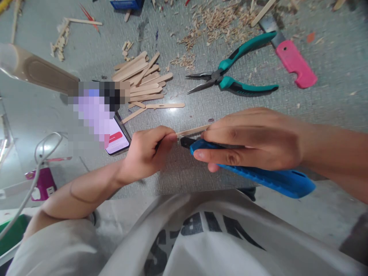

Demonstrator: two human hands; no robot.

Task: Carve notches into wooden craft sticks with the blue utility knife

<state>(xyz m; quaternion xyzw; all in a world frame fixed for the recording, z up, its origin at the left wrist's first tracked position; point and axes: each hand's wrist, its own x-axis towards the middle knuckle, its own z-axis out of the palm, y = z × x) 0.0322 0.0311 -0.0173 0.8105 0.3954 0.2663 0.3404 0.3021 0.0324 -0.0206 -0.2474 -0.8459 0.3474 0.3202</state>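
Between my hands, over the near part of the table, runs a thin wooden craft stick [193,130]. My left hand [152,147] pinches its left end between thumb and finger. My right hand [247,140] is closed around a blue utility knife [276,180], whose black tip points left toward my left fingertips. The blade end lies at or just below the stick; whether it cuts into the wood I cannot tell. The right fingers also reach the stick's right end and hide it.
A pile of craft sticks [143,78] lies beyond my left hand, beside a phone [119,136] and a bottle [37,69]. Teal-handled pliers [217,76], a pink-handled blade [296,63] and wood shavings [221,23] lie farther back. A cable [36,172] runs at left.
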